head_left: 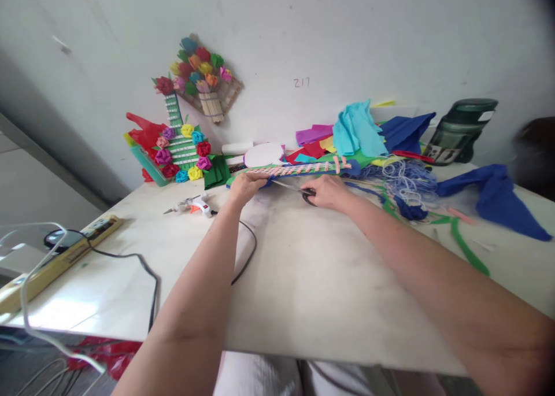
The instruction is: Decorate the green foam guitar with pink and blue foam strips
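Note:
A long craft piece, green and blue with pink and white stripes across it, lies towards the back of the table. My left hand is closed on its near left edge, with the fingertips partly hidden. Black-handled scissors are in my right hand, whose fingers wrap round the handles. The blades point left at the blue edge by my left fingers. Whether the blades touch the edge, I cannot tell. A blue strip trails off to the right behind my right hand.
A white hot glue gun with a black cord lies left of my left arm. A flower-covered craft guitar leans at the back. Tangled yarn, blue paper and a dark green bottle stand right. A yellow power strip lies far left.

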`<state>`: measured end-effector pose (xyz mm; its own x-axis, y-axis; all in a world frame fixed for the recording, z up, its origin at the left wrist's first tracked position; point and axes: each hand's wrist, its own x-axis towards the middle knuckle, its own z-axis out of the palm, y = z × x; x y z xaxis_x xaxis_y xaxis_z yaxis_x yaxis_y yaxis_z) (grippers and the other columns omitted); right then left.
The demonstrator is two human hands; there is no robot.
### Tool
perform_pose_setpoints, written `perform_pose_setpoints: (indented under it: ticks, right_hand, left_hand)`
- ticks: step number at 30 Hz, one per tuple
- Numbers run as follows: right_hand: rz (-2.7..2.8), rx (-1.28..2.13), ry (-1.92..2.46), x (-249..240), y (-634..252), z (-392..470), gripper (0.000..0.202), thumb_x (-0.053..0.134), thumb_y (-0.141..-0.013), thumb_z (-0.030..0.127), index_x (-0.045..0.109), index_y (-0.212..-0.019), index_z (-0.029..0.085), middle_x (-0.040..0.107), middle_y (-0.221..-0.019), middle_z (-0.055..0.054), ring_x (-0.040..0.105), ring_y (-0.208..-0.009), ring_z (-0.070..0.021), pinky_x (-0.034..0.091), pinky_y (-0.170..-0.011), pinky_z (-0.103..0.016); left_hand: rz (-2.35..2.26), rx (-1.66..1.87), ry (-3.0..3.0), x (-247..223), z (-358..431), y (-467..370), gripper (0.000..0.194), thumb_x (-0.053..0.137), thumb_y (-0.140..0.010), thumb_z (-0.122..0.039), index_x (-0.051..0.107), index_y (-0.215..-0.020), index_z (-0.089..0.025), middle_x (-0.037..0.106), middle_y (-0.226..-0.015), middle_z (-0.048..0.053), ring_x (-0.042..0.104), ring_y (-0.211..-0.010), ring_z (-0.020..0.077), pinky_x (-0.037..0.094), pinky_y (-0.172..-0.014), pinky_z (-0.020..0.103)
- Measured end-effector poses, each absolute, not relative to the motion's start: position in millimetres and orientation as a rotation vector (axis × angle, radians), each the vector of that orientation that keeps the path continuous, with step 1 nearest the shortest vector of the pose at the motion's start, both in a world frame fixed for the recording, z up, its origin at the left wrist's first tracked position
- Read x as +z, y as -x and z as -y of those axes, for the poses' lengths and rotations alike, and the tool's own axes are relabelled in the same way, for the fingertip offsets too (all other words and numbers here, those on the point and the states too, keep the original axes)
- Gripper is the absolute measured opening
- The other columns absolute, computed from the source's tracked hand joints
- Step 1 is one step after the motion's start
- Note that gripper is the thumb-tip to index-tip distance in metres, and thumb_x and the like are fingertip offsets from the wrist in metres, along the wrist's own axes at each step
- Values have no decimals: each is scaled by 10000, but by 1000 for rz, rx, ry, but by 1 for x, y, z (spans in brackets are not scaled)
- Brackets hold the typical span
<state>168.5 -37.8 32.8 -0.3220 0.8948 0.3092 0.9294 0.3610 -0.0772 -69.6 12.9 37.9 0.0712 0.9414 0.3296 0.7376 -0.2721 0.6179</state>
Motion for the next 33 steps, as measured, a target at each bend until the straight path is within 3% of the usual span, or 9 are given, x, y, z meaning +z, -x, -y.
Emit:
perform_pose_setpoints:
  ticks: [8, 16, 23, 28, 33]
  right_hand:
    - [2372, -165, 1775, 55, -152, 56, 270, 537, -683, 310, 726, -868, 256, 700, -926, -79, 614, -880, -261, 442, -721, -351]
    - [2408, -131, 1791, 54, -148, 59, 248, 549, -685, 302, 720, -848, 224, 694, -909, -110, 617, -846, -253, 443, -660, -317]
    - [2401, -92, 1820, 56, -147, 60, 243, 548, -693, 305, 716, -853, 231, 693, -927, -107, 619, -846, -259, 444, -646, -319]
    - [2394, -65, 1824, 53, -146, 59, 221, 544, -678, 277, 711, -811, 224, 695, -887, -105, 622, -821, -251, 437, -627, -310]
    - [2401, -4, 1835, 54, -143, 61, 209, 549, -656, 253, 710, -784, 214, 704, -795, -89, 628, -748, -225, 423, -589, -286]
  left_hand:
    - [-1780, 855, -2288, 34, 0, 56, 288, 559, -748, -324, 706, -996, -311, 686, -1028, -42, 592, -1000, 203, 435, -861, 273]
    - [-1689, 979, -2443, 17, 1, 56, 279, 547, -741, -283, 713, -963, -315, 681, -1035, -56, 526, -1102, 205, 350, -996, 290]
    - [-1571, 924, -2547, 11, -5, 61, 331, 551, -743, -314, 680, -1047, -292, 640, -1132, -42, 483, -1137, 217, 299, -1040, 326]
    - [-1674, 989, -2565, 8, -5, 59, 322, 576, -729, -345, 684, -1021, -262, 548, -1225, 22, 455, -1174, 235, 323, -1021, 337]
    - [-1713, 962, -2560, 7, -6, 59, 429, 593, -723, -369, 628, -1126, -227, 478, -1316, 60, 396, -1244, 256, 284, -1052, 354]
